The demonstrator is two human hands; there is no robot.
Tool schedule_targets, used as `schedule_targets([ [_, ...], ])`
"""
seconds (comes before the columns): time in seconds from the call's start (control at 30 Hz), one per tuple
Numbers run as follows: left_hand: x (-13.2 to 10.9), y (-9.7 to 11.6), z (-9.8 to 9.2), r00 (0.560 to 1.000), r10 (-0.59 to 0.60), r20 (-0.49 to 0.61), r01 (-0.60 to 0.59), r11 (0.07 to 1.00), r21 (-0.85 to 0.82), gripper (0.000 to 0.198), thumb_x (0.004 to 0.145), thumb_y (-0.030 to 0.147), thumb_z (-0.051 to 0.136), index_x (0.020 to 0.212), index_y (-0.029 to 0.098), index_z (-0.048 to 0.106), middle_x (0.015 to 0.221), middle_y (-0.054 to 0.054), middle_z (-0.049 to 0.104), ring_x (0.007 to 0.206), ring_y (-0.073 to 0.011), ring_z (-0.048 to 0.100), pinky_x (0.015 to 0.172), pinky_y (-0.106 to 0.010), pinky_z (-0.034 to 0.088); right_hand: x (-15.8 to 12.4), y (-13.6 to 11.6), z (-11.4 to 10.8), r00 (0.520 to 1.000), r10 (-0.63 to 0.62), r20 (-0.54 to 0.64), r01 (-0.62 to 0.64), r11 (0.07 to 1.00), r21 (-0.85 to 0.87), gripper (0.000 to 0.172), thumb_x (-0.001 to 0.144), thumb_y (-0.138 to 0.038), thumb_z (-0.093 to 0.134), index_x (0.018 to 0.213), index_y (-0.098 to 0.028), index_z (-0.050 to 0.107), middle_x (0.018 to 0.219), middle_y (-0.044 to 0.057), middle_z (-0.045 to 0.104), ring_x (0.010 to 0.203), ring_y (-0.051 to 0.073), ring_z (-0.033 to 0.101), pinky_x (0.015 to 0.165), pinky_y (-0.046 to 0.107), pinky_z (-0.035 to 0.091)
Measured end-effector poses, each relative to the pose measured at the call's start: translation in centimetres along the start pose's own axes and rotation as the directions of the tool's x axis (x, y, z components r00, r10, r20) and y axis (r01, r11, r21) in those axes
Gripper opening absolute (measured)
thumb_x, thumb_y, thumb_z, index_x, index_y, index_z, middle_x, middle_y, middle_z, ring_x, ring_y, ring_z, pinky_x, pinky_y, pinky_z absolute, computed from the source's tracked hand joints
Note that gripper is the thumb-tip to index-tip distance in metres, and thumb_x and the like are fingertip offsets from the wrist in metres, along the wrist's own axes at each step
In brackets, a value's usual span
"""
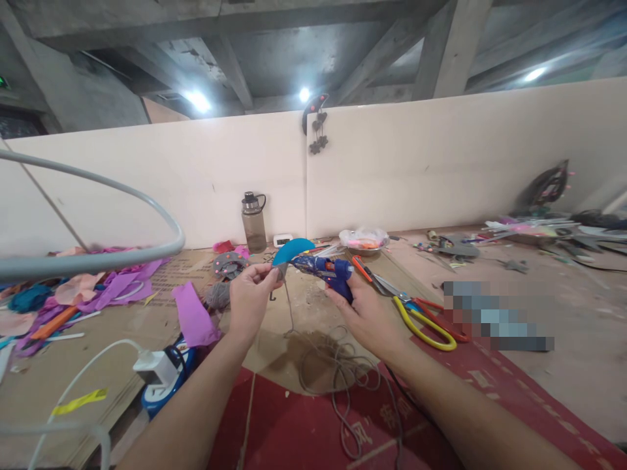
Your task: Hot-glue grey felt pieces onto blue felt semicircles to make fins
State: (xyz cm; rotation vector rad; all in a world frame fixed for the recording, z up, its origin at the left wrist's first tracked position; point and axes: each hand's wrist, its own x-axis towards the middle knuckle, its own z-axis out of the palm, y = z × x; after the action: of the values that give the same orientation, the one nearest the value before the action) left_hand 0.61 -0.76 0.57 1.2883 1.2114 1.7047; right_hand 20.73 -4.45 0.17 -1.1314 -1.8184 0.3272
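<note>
My left hand [255, 292] pinches the lower left end of a blue curved piece [294, 249], with a bit of grey material at the fingertips. From there grey yarn [288, 301] hangs down and runs into a loose tangle on the table. My right hand [365, 310] is wrapped round a dark blue hot glue gun [334, 273]. Its nozzle points left and meets or nearly meets the underside of the blue piece; actual contact I cannot tell. Yellow- and red-handled scissors [425, 323] and an orange craft knife [361, 269] lie right of the glue gun.
A grey bottle [253, 225] stands by the white partition [416, 170]. Purple fabric scraps [196, 316] and a blue power strip with a white plug [155, 369] lie left. A bowl [365, 243] sits behind. A grey tube [93, 261] crosses the left side.
</note>
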Motion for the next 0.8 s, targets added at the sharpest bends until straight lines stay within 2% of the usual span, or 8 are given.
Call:
schedule_targets([
  [0.23,0.0,0.1,-0.1,1.000,-0.008,0.012,0.008,1.000,-0.001,0.030,0.065,0.035,0.072,0.085,0.013,0.068,0.077,-0.006,0.071,0.065,-0.0164,0.067,0.066,-0.029,0.054,0.1,0.2,0.0,1.000,-0.003,0.000,0.003,1.000,0.027,0.033,0.089,-0.033,0.043,0.117,-0.017,0.050,0.107,0.011,0.064,0.098,0.024,0.058,0.086,0.038,0.044],
  [0.4,0.1,0.4,0.0,0.997,-0.077,-0.011,0.074,0.981,-0.180,0.030,0.059,0.031,0.076,0.081,0.013,0.067,0.074,-0.003,0.069,0.065,-0.0127,0.064,0.068,-0.029,0.055,0.3,1.0,0.1,0.998,0.050,-0.023,-0.050,0.999,-0.007,0.032,0.087,-0.036,0.045,0.110,-0.016,0.054,0.105,0.012,0.065,0.095,0.025,0.059,0.083,0.040,0.045],
  [0.5,0.3,0.5,0.0,0.992,-0.129,0.011,0.127,0.957,-0.260,0.029,0.057,0.028,0.077,0.078,0.012,0.065,0.074,-0.002,0.068,0.066,-0.0114,0.063,0.069,-0.028,0.055,0.9,2.6,0.8,0.990,0.135,-0.045,-0.131,0.988,0.087,0.031,0.084,-0.038,0.048,0.106,-0.017,0.055,0.097,0.009,0.067,0.085,0.023,0.061,0.074,0.036,0.048],
  [0.57,0.4,0.3,0.0,0.990,-0.141,0.024,0.142,0.950,-0.278,0.029,0.057,0.027,0.078,0.078,0.011,0.065,0.074,-0.002,0.067,0.066,-0.0109,0.063,0.069,-0.029,0.055,1.4,4.1,1.5,0.973,0.225,0.057,-0.232,0.947,0.221,0.028,0.084,-0.038,0.045,0.101,-0.017,0.053,0.085,0.006,0.068,0.062,0.017,0.060,0.055,0.030,0.048],
  [0.63,0.4,0.2,0.0,0.992,-0.122,0.026,0.124,0.958,-0.258,0.030,0.058,0.028,0.077,0.079,0.011,0.065,0.075,-0.002,0.067,0.065,-0.0106,0.063,0.069,-0.029,0.055,1.8,5.7,2.1,0.940,0.277,0.200,-0.326,0.902,0.284,0.025,0.085,-0.036,0.043,0.098,-0.017,0.052,0.082,0.005,0.068,0.049,0.013,0.054,0.044,0.026,0.043],
  [0.7,0.3,0.1,0.0,0.997,-0.075,0.026,0.079,0.980,-0.184,0.030,0.061,0.030,0.075,0.082,0.012,0.065,0.076,-0.002,0.067,0.065,-0.0108,0.063,0.068,-0.028,0.055,2.0,7.1,2.4,0.915,0.315,0.254,-0.360,0.919,0.159,0.020,0.084,-0.034,0.043,0.092,-0.018,0.053,0.078,0.004,0.068,0.049,0.013,0.055,0.044,0.025,0.043],
  [0.8,-0.1,0.3,0.0,0.999,0.007,0.036,-0.007,1.000,-0.010,0.027,0.066,0.033,0.071,0.084,0.014,0.065,0.076,-0.002,0.068,0.062,-0.0124,0.064,0.064,-0.027,0.053,2.0,8.2,1.7,0.936,0.328,0.131,-0.303,0.936,-0.177,0.015,0.080,-0.032,0.052,0.073,-0.018,0.053,0.066,0.005,0.063,0.060,0.017,0.059,0.058,0.031,0.047],
])
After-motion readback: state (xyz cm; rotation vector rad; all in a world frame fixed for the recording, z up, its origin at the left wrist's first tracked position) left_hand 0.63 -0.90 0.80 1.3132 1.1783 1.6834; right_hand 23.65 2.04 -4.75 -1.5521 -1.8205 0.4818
